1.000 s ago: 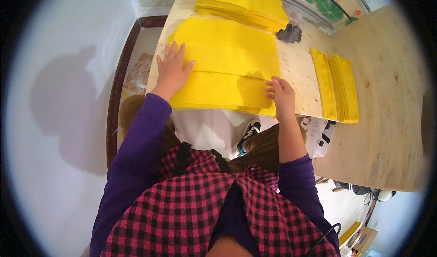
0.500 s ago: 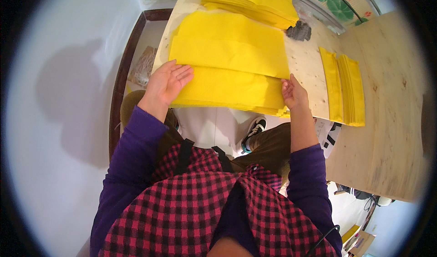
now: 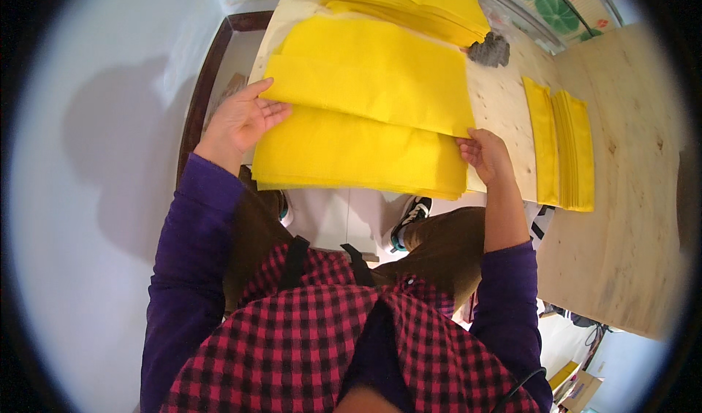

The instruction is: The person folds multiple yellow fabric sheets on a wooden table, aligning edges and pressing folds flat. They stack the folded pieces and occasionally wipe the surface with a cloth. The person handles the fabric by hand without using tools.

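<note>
Both hands are at a top yellow fabric sheet (image 3: 373, 77) whose near edge lies across a pile of similar yellow sheets (image 3: 358, 150) at the table's near end. My left hand (image 3: 241, 120) is at that edge's left corner, thumb on the upper side and fingers bent just below. At the right corner, my right hand (image 3: 486, 153) pinches the same edge between thumb and curled fingers. The edge sags slightly between them and slants down to the right. The pile's near side overhangs the table's front edge.
Another yellow stack (image 3: 409, 4) lies at the far end of the wooden table (image 3: 504, 99), beside a dark grey crumpled piece (image 3: 490, 50). Narrow folded yellow bundles (image 3: 574, 150) stand at the right by a plywood panel (image 3: 629, 194). A white wall (image 3: 110, 157) is close on the left.
My left hand has moved left, and its thumb now rests over the sheet's corner. My right hand has shifted slightly right and down. The sheet's near edge has moved with them.
</note>
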Action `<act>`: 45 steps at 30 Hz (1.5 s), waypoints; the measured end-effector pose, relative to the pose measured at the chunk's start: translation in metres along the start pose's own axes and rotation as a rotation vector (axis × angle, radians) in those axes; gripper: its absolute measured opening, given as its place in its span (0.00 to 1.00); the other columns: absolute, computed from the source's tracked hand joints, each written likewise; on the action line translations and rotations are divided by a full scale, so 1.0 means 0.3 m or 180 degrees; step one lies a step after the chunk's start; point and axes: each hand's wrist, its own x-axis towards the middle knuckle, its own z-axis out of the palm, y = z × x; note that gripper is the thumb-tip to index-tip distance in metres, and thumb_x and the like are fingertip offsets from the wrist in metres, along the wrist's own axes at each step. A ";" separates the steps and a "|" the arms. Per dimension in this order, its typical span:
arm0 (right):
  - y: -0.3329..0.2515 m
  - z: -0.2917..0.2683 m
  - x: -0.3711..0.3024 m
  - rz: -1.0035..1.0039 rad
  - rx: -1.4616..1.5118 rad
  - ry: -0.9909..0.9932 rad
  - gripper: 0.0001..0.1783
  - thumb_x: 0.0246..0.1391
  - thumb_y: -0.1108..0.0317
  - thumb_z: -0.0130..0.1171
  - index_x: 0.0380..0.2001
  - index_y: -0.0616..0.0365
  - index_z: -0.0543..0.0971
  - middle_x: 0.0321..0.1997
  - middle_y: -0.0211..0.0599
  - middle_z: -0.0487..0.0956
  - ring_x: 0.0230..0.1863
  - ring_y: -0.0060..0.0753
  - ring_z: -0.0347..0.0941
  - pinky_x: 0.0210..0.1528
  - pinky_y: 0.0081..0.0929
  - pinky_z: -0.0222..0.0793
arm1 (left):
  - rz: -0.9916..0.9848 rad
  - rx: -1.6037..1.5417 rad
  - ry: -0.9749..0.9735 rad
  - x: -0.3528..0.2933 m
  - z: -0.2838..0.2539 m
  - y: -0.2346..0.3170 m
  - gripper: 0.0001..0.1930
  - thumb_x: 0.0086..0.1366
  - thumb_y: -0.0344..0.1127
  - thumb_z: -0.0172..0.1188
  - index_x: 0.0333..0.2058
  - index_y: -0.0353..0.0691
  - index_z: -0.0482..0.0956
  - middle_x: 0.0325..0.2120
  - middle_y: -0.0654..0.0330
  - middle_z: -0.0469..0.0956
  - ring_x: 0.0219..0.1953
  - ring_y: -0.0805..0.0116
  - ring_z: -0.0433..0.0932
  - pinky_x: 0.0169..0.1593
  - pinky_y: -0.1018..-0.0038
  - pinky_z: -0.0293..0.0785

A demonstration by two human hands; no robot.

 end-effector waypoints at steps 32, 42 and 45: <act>-0.154 0.053 0.346 -0.0702 -0.0349 -0.0247 0.12 0.55 0.71 0.59 0.42 0.64 0.77 0.36 0.33 0.81 0.32 0.23 0.76 0.34 0.19 0.73 | 0.1055 0.2332 -0.0433 0.401 0.024 0.187 0.13 0.63 0.34 0.57 0.44 0.35 0.77 0.37 0.62 0.80 0.39 0.75 0.76 0.45 0.78 0.70; -0.180 0.043 0.378 -0.0898 -0.0465 -0.0326 0.13 0.55 0.71 0.59 0.44 0.63 0.77 0.38 0.30 0.80 0.36 0.20 0.76 0.37 0.18 0.71 | 0.1086 0.2862 -0.0131 0.380 0.058 0.204 0.14 0.62 0.33 0.57 0.45 0.36 0.78 0.35 0.65 0.80 0.37 0.77 0.75 0.41 0.80 0.68; -0.198 0.032 0.378 -0.1035 -0.0855 -0.0222 0.13 0.54 0.71 0.59 0.43 0.62 0.78 0.33 0.26 0.80 0.28 0.15 0.71 0.29 0.13 0.63 | 0.1167 0.2842 -0.0232 0.377 0.054 0.217 0.13 0.60 0.32 0.60 0.44 0.37 0.77 0.37 0.66 0.80 0.30 0.82 0.71 0.30 0.86 0.61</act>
